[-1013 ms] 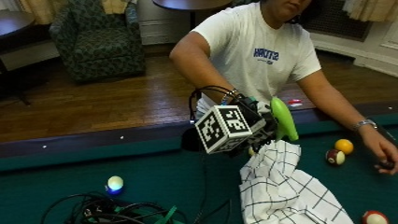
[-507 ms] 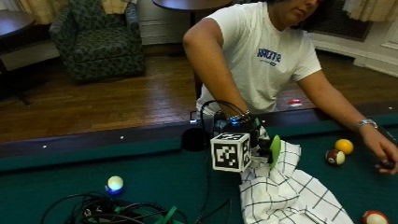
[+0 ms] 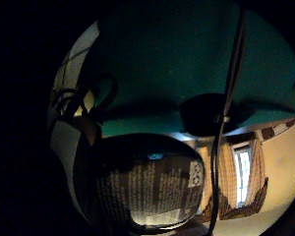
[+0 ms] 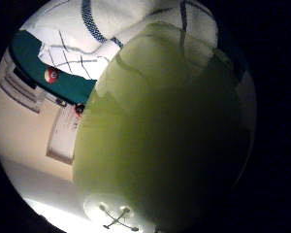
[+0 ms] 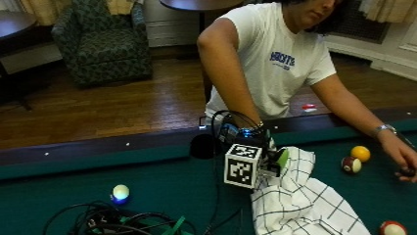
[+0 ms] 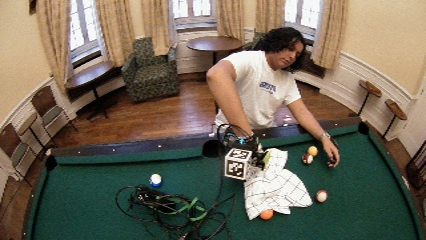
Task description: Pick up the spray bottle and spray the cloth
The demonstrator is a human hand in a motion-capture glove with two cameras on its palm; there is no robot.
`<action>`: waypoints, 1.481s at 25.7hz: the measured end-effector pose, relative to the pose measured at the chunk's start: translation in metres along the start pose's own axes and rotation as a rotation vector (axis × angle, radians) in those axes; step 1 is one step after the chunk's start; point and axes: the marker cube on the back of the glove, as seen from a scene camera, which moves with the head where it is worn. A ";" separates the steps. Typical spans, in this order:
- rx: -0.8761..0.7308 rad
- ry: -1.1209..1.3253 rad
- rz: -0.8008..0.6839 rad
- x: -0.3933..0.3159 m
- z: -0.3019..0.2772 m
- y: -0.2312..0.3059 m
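My gloved right hand (image 5: 247, 139) is low over the green felt, beside the far rail, and grips a pale green spray bottle (image 5: 281, 156). The bottle sits right against the upper fold of a white cloth with a black grid (image 5: 303, 200), which lies crumpled on the felt. In the thumb side palm view the green bottle (image 4: 169, 126) fills most of the picture, with the cloth (image 4: 111, 29) just behind it. The little finger side palm view shows the bottle's printed label (image 3: 147, 191) close to the palm, above the felt (image 3: 187, 64).
The person's bare left hand (image 5: 404, 159) rests on the felt near a yellow ball (image 5: 360, 153) and a striped ball (image 5: 351, 165). A red-and-white ball (image 5: 393, 228) lies by the cloth's corner. A white ball (image 5: 120, 193), a cable tangle (image 5: 124, 223) and a side pocket (image 5: 203, 146) lie on the other side.
The hand has come down with the bottle from above the cloth to just over the felt, and the bottle now sits against the cloth's upper fold.
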 end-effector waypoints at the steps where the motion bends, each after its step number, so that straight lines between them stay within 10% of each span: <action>1: -0.003 0.004 0.002 0.000 0.001 0.000; 10: 0.039 -0.033 -0.144 -0.035 -0.017 0.026; 26: 0.277 -0.206 -1.008 -0.223 -0.033 0.121; 38: 0.590 -0.383 -1.444 -0.321 0.010 0.053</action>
